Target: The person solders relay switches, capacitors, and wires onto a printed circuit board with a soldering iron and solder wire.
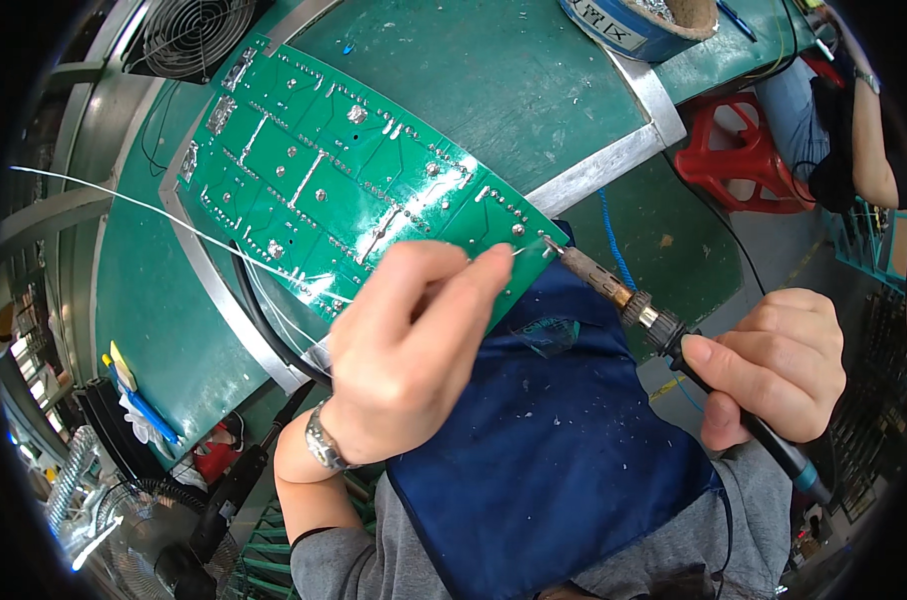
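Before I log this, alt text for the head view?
The right hand holds a soldering iron, tip at a corner of a green circuit board, while the left hand pinches thin wire close by. A blue apron shows below.

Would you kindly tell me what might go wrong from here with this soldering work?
The left hand pinches thin wire close to the tip of the soldering iron in the right hand, so a slip might burn its fingers. A corner of the circuit board appears to jut past the table, so pressing there might tilt it. The blue apron appears just below, so hot drips might land on it.
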{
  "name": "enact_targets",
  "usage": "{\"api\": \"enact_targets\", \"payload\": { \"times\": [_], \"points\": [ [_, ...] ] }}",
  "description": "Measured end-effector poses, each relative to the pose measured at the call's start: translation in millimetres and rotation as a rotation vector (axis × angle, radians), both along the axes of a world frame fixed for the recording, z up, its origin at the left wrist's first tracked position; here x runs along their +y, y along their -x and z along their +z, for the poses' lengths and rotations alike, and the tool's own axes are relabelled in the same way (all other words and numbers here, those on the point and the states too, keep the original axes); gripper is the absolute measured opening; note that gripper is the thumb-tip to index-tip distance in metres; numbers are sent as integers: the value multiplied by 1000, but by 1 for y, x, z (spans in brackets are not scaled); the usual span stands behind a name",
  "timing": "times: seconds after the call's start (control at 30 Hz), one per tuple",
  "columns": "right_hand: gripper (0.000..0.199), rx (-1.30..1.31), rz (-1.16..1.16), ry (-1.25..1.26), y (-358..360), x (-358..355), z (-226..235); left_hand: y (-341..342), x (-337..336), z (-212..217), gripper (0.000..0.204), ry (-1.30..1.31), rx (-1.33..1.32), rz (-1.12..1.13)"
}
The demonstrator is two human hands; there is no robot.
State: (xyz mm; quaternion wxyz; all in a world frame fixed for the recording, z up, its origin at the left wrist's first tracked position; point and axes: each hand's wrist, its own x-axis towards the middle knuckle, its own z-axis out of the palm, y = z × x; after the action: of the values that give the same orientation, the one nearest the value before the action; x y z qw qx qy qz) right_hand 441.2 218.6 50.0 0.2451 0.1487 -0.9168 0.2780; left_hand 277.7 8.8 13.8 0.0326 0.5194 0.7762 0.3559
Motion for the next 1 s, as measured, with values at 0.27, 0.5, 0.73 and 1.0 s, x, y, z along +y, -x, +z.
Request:
{"api": "enact_targets", "payload": {
  "times": [0.27, 0.5, 0.73, 1.0],
  "points": [
    [24, 127, -301, -18, 8, 16, -4, 8, -43, -1, 24, 39, -11, 335],
    [20, 76, -595, -119, 46, 49, -34, 13, -62, -6, 20, -68, -178, 483],
    [16, 114, -669, 54, 44, 50, -35, 15, -75, -12, 20, -63, -115, 500],
    [30, 38, -765, 271, 16, 20, -16, -4, -56, -5, 29, -3, -121, 338]
  ]
}}
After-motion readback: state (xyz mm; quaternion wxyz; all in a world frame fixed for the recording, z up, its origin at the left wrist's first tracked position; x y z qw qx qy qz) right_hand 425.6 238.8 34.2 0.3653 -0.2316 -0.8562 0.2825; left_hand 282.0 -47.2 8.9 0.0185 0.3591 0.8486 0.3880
